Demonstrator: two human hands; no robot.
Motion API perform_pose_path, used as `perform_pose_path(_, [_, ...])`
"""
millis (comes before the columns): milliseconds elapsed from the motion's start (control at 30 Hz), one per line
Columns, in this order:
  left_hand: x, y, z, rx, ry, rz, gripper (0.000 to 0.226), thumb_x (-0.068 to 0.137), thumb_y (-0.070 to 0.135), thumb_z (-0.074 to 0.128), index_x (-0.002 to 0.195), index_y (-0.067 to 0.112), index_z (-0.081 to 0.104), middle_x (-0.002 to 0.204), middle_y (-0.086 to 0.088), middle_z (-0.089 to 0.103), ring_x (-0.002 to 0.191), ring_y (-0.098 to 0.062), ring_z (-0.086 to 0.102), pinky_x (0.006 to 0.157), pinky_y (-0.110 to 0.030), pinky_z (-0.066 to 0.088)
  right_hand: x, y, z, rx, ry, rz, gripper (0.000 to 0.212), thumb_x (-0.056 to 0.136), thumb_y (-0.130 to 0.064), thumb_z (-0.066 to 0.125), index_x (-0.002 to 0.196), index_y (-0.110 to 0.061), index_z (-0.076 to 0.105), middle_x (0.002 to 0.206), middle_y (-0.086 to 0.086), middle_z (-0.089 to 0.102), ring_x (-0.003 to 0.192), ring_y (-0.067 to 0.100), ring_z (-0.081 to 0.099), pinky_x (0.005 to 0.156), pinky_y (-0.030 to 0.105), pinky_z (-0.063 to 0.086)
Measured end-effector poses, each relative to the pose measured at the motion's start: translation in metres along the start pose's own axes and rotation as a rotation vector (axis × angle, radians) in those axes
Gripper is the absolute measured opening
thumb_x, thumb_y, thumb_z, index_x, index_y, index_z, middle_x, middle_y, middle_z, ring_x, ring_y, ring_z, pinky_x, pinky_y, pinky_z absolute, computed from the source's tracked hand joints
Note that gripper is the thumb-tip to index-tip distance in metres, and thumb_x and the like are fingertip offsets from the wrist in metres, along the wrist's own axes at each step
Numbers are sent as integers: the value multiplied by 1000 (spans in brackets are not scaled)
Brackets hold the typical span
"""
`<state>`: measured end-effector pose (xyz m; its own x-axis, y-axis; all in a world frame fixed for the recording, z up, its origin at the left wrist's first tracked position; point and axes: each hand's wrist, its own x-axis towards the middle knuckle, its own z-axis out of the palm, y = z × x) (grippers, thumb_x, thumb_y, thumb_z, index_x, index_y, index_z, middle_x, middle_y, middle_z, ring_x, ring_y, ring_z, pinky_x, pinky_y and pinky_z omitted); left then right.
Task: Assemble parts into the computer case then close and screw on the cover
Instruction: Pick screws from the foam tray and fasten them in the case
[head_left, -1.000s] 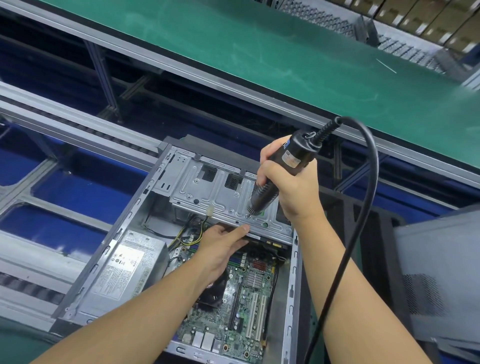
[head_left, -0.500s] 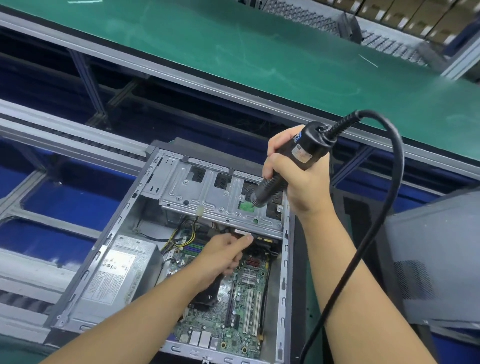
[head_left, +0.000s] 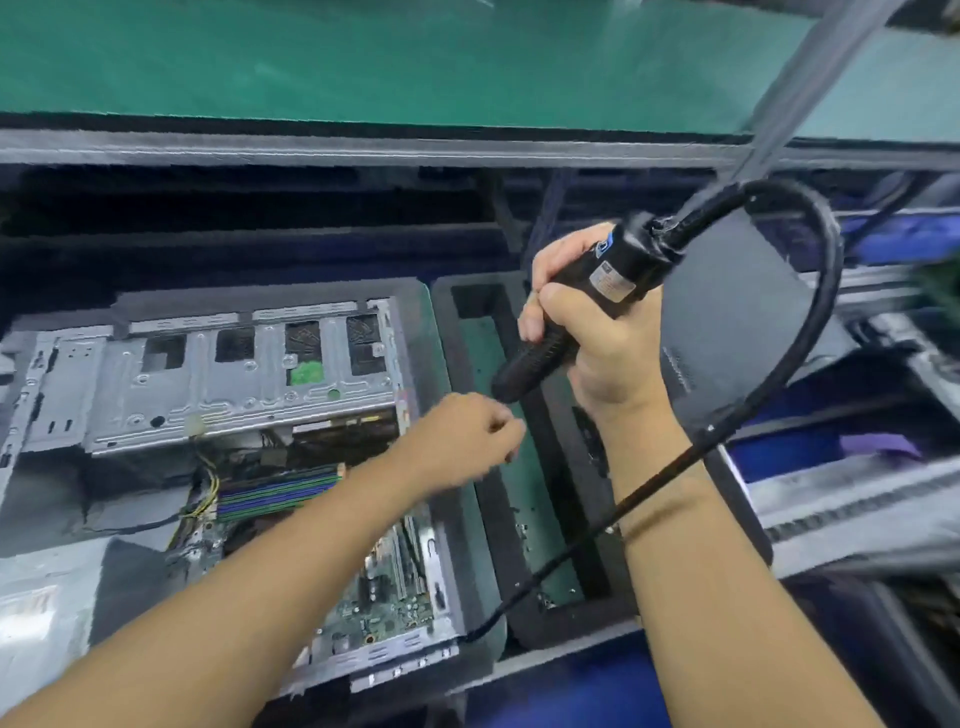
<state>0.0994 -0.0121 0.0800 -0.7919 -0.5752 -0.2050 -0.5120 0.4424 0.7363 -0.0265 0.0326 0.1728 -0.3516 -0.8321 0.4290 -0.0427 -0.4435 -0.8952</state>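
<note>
1. Case. The computer case (head_left: 439, 566) lies on its side at the left, with its open face turned up. Its long axis runs from near to far. The rear ports are at the near end and the drive cage (head_left: 234, 395) is at the far end. Below the cage we see the memory slots (head_left: 275, 493) and the motherboard (head_left: 384, 608). No cover is fitted.

2. Tool. The right hand (head_left: 608, 358) is wrapped firmly round the black electric screwdriver (head_left: 618, 267), with the fingers and thumb closed on its body. The tool is held in the air to the right of the case, above the black foam tray (head_left: 550, 618). Its long axis is tilted: the cable end points up and to the right, and the bit end points down and to the left. The bit end is just beside the left hand (head_left: 462, 436).

3. Cable. The cable (head_left: 826, 291) leaves the upper end of the tool and loops out to the right. It then crosses the right forearm and runs down to the near right corner of the case.

4. Left hand. The left hand is over the right edge of the case, and its fingers are curled in towards the bit. The hand is blurred, so we cannot tell whether the fingertips pinch anything.

5. Surroundings. A dark grey panel (head_left: 727, 312) sits behind the right hand, to the right of the tray. A green belt (head_left: 415, 57) runs across the far side.
</note>
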Motion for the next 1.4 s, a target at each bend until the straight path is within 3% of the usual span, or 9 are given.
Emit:
perform_pose_path(133, [39, 16, 56, 341, -436, -1, 24, 87, 19, 51, 94, 16, 73, 97, -4, 73, 93, -24, 65, 83, -37, 56, -33, -2, -48, -20, 106, 25, 29, 71, 2, 58, 77, -25, 65, 71, 11, 57, 53, 34, 47, 52, 54, 41])
perform_pose_path(267, [68, 15, 112, 537, -655, -5, 26, 81, 9, 58, 100, 13, 74, 104, -6, 73, 99, -27, 66, 88, -41, 57, -61, 3, -84, -35, 197, 56, 27, 71, 4, 57, 77, -22, 63, 69, 13, 56, 51, 43, 44, 52, 50, 41])
perform_pose_path(433, [90, 4, 165, 668, -756, 53, 16, 81, 10, 69, 97, 14, 73, 102, -5, 73, 95, -26, 69, 83, -38, 58, -83, 19, -113, 0, 263, 138, 30, 74, 15, 54, 82, -14, 59, 72, 11, 56, 50, 44, 44, 57, 38, 44])
perform_pose_path(600, [87, -10, 222, 737, -789, 27, 17, 80, 20, 71, 97, 19, 70, 100, -4, 67, 92, -27, 65, 68, -33, 49, -95, 33, -131, 57, 302, 159, 32, 73, 12, 55, 79, -18, 63, 70, 15, 55, 51, 36, 47, 56, 49, 44])
perform_pose_path(767, [77, -25, 261, 554, -691, -287, 37, 91, 23, 63, 123, 7, 55, 128, -15, 58, 117, -35, 58, 93, -42, 49, -97, 39, -146, 88, 281, 146, 29, 73, 6, 58, 80, -22, 64, 72, 13, 57, 51, 29, 51, 58, 40, 47])
perform_pose_path(867, [69, -26, 274, 409, -495, -487, 28, 89, 10, 55, 115, 9, 62, 124, -13, 63, 115, -31, 62, 89, -37, 49, -96, 41, -151, 94, 287, 146, 24, 74, 3, 59, 83, -19, 62, 74, 11, 58, 52, 27, 52, 59, 38, 48])
perform_pose_path(1033, [56, -25, 287, 473, -370, -475, 28, 89, 5, 45, 106, 10, 66, 115, -13, 68, 108, -31, 66, 84, -34, 50, -92, 42, -157, 75, 282, 151, 30, 74, 5, 58, 81, -24, 63, 74, 10, 58, 52, 26, 53, 58, 39, 48])
perform_pose_path(1200, [73, -8, 255, 389, -562, -505, 24, 81, 17, 67, 104, 9, 65, 106, -11, 68, 99, -31, 68, 78, -34, 54, -81, 40, -156, 67, 267, 160, 27, 73, -1, 60, 80, -26, 64, 74, 13, 57, 52, 27, 52, 59, 39, 47])
perform_pose_path(1400, [100, 3, 178, -80, -843, -701, 22, 98, 6, 56, 76, 8, 55, 46, 0, 60, 46, -6, 59, 55, -18, 46, -48, 30, -127, 120, 219, 126, 23, 70, -2, 60, 78, -23, 64, 74, 10, 57, 54, 29, 50, 57, 43, 43])
